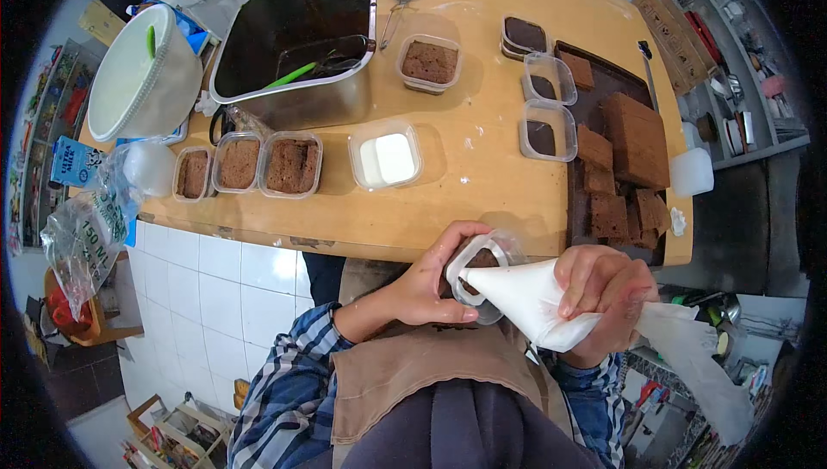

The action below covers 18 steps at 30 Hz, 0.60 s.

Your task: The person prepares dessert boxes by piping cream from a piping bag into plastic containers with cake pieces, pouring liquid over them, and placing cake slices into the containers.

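My left hand (428, 286) is closed around the side of a clear plastic tub (510, 247) at the table's front edge. Brown chocolate cake (485, 259) shows inside, with a line of white cream (465, 255) along its inner edge. In my right hand (608, 295) is a white piping bag (524, 295), its full part gripped in the fingers and its slack tail hanging to the right. The bag's tip points left, over the opening of the tub. Part of the tub's rim is hidden behind the bag and my left fingers.
Beyond my hands stands a tub of white cream (388, 159). Several cake-filled tubs (293, 165) line the left, near a deep metal pan (293, 99) of dark chocolate and a white bucket (129, 81). At right, a dark tray (581, 211) holds cake pieces (636, 142) beside chocolate-bottomed tubs (549, 130).
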Available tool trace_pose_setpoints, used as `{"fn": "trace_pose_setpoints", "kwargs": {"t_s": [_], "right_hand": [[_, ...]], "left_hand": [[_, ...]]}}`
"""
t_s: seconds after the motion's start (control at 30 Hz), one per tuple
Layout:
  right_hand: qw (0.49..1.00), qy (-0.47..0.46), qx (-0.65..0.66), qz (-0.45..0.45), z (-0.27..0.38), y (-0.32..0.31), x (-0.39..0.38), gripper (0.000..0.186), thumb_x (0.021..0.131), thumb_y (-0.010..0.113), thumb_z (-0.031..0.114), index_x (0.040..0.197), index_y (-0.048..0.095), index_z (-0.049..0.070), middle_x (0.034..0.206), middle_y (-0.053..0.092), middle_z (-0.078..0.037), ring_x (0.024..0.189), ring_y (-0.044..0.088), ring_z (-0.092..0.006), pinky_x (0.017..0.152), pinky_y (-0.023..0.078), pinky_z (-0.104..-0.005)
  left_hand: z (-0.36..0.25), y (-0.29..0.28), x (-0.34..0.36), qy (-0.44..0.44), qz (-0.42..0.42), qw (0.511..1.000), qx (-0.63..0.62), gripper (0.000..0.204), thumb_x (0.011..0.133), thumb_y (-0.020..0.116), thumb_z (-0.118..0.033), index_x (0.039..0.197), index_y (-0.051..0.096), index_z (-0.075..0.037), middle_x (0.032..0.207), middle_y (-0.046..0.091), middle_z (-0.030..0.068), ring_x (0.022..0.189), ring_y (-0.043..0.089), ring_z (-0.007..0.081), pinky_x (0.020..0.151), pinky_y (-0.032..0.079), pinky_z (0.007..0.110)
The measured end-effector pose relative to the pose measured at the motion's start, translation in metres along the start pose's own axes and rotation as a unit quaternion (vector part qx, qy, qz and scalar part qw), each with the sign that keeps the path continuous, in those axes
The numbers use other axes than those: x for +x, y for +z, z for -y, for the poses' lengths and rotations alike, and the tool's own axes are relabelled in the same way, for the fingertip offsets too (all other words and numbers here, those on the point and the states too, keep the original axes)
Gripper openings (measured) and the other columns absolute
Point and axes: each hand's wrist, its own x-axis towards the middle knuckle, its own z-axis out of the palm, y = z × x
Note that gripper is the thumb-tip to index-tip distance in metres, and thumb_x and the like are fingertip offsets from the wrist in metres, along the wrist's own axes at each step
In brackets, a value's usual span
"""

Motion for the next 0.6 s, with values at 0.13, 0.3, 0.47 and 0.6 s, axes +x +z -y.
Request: {"fn": "trace_pose_setpoints", "kwargs": {"t_s": [0.13,0.3,0.47,0.6], "right_hand": [[0.997,-0.039,-0.053,-0.026,-0.0029,-0.0008,0.0032,0.041,0.087,0.039,0.037,0.055,0.031,0.012,0.038,0.032,0.001,0.032,0.034,-0.0106,0.039,0.029,-0.0252],[0.995,-0.059,-0.075,-0.043,-0.0024,-0.0007,-0.0011,0.041,0.088,0.039,0.036,0.055,0.031,0.013,0.038,0.033,0.0,0.033,0.035,-0.0105,0.039,0.029,-0.0248],[1.0,-0.019,0.003,0.015,-0.0011,0.001,-0.0058,0.04,0.087,0.04,0.035,0.055,0.032,0.012,0.038,0.033,0.0,0.033,0.036,-0.0107,0.04,0.03,-0.0254],[0.995,-0.039,-0.087,-0.036,-0.0025,-0.0044,-0.0041,0.042,0.087,0.04,0.037,0.054,0.031,0.013,0.039,0.033,0.0,0.033,0.036,-0.0108,0.039,0.03,-0.0258]], "left_hand": [[0.0003,-0.0025,0.0005,0.008,-0.009,1.0,0.014,0.086,0.056,0.074,-0.021,0.124,0.023,-0.006,0.117,0.037,0.0081,0.111,0.036,0.0194,0.094,0.026,0.031],[0.0007,-0.0024,0.0002,0.006,-0.012,1.0,0.018,0.085,0.056,0.073,-0.019,0.124,0.023,-0.006,0.116,0.037,0.0079,0.111,0.036,0.019,0.094,0.027,0.031],[-0.0006,-0.0019,0.0001,0.004,-0.011,1.0,0.021,0.085,0.055,0.072,-0.015,0.124,0.023,-0.006,0.116,0.037,0.0073,0.11,0.036,0.0189,0.093,0.028,0.03],[-0.0002,-0.0022,-0.0005,-0.001,-0.014,1.0,0.025,0.086,0.055,0.073,-0.016,0.124,0.023,-0.006,0.116,0.037,0.0071,0.11,0.036,0.0184,0.093,0.028,0.03]]}}
